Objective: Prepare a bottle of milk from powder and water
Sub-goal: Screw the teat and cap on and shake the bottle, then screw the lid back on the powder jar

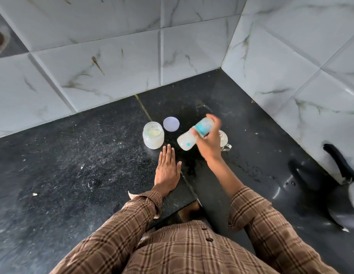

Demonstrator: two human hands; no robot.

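My right hand [208, 142] grips a baby bottle [187, 141] with a teal collar, tilted almost on its side above the black counter [93, 155]; the bottle is blurred and looks milky inside. My left hand [167, 171] lies flat on the counter, fingers together, holding nothing. Just beyond its fingertips stands an open glass jar [153, 138] with pale powder in it. The jar's round white lid [171, 124] lies flat on the counter to its right.
A steel cup [224, 140] stands partly hidden behind my right hand. A dark kettle or pot [342, 186] sits at the right edge. Marble-tiled walls [132, 66] meet in a corner behind the counter. White specks dot the counter.
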